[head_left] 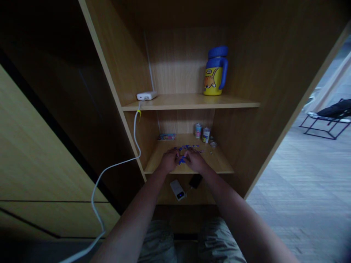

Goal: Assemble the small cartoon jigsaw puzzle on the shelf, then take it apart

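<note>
Several blue pieces point(182, 160): lay in the gap between the two thumbs, on the lower shelf point(216, 165)
Left hand point(169, 159): came in from the left with bent fingers; its grip looked narrow, but I could not tell whether it pinched a piece
Right hand point(193, 159): faced it from the right, grip likewise narrow, anything between its fingertips too small to make out
Fingertip work: seemed to call for light, level pressure, one hand steadying while the other nudged, so that no piece tipped or rode over its neighbour
Far row of pieces point(188, 147): ran just beyond the fingers, where a low knuckle could have knocked it; slightly raised fingers looked safer
Loose piece point(211, 153): sat apart on the right, easily missed or swept by a wide move
Near edge: passed below the wrists, close to the pieces, so a pull toward the body risked a spill down to the white power bank point(177, 190)
Far right corner: held two cans point(206, 134), limiting reach there
Far left: a flat printed item point(166, 137) lay near the back panel
Open room: widest on the right, before the side wall
Upper shelf point(178, 101): crossed above and beyond the hands, limiting high lifts at the far side
</note>
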Available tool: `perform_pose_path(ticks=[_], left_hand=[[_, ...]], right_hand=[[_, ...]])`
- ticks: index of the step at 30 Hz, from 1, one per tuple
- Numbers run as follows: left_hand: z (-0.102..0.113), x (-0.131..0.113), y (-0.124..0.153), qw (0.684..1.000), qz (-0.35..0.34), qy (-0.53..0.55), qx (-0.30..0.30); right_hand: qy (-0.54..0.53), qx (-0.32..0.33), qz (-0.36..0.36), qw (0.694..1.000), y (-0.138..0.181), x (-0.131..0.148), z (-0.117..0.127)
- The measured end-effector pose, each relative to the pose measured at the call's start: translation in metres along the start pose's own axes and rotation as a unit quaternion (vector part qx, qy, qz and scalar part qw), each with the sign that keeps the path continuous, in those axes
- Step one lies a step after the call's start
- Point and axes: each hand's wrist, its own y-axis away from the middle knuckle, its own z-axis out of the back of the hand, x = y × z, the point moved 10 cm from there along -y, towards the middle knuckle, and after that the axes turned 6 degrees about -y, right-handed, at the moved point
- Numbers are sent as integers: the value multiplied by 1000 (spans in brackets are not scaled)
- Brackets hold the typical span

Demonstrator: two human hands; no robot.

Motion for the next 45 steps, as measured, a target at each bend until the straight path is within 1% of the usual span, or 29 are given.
perform_pose_path(ticks=[4, 9, 13, 16, 22, 24, 26, 28, 30, 33, 35, 39, 41, 43, 45], left_hand=[[-2, 2, -1, 1000, -5, 19, -1], [-4, 8, -3, 999, 6, 42, -3], [-6, 11, -4, 998, 14, 58, -2], [-6, 11, -4, 997, 14, 74, -5], [-4, 7, -5, 992, -11, 124, -11], [-3, 5, -5, 989, -21, 145, -12], [-1, 3, -4, 985, -30, 170, -13], [0, 4, -4, 980, -32, 196, -15], [-1, 6, -5, 976, -27, 218, -16], [-5, 11, -5, 972, -10, 234, -12], [-7, 18, -6, 972, 12, 233, -14], [-4, 42, -4, 972, 95, 208, -51], [0, 54, -2, 970, 136, 190, -73], [3, 62, 0, 967, 163, 174, -88], [5, 66, 1, 967, 176, 159, -96]], right_hand=[[-41, -12, -14, 999, -1, -5, 3], [-58, -25, -29, 998, 0, -6, 8], [-67, -11, -29, 997, 0, -4, 8], [-35, -18, -35, 999, -1, -6, 10], [83, -28, -32, 996, 0, -5, 8], [91, -25, -24, 995, 1, -2, 6], [83, -9, -6, 996, 1, 2, 3], [73, 9, 16, 997, 1, 6, 1], [70, 12, 29, 997, 0, 9, 1], [77, 11, 17, 997, -1, 8, 4], [96, 9, -18, 995, -2, 2, 5], [136, -23, -115, 984, 0, -14, 11], [139, -44, -138, 980, 1, -17, 15], [127, -49, -123, 983, 2, -13, 15], [98, -29, -75, 992, 1, -5, 11]])
